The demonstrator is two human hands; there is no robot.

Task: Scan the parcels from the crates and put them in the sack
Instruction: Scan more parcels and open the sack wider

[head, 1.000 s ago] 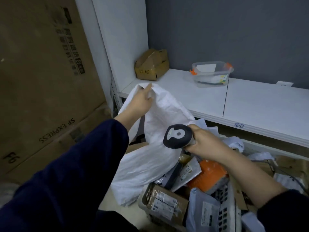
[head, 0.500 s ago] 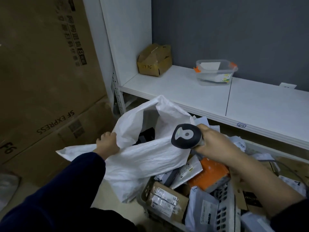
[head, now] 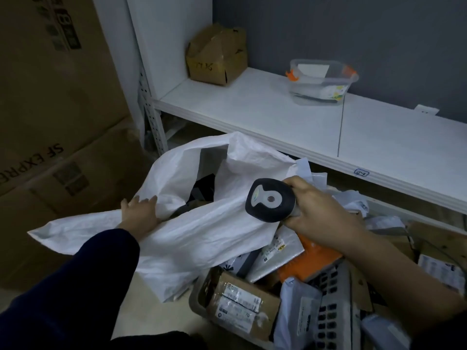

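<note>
Shelf (head: 252,107) above crate (head: 336,281) of parcels (head: 237,304), open sack (head: 202,236)

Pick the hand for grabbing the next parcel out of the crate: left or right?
Left, probably. The right hand has its grip on the scanner above the crate, so it should keep scanning. The left hand only holds the sack rim and could let go.

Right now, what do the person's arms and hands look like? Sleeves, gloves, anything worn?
Both hands are bare, with no gloves. No ring or watch shows on the left hand or the right hand. The left sleeve is dark navy, long and plain, and ends at the wrist. The right forearm is uncovered; the right sleeve, also dark, shows only at the frame's lower right corner.
</note>
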